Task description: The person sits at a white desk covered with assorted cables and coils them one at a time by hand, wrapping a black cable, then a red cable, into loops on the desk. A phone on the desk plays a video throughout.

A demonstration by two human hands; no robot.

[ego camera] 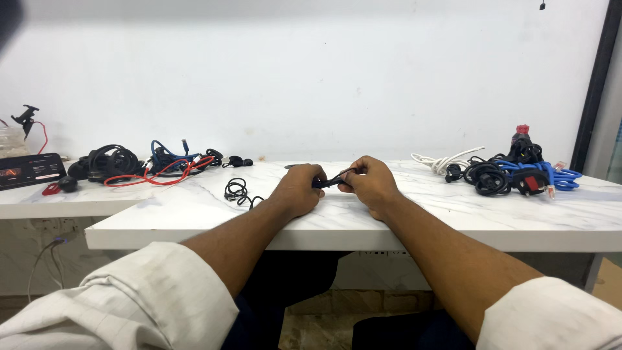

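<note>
White rolled sleeves (pixel 155 291) nearest; my left hand (pixel 297 189) and right hand (pixel 369 183) sat close together over marble table (pixel 453 214), both pinched on short black cable (pixel 332 181); judged best: keep it taut, fingers near ends, clear of loose coil (pixel 237 190)

black cable (pixel 332 181) | thin, short visible stretch, slightly tilted | pinched between both fists above marble tabletop | ends apparently hidden
</note>
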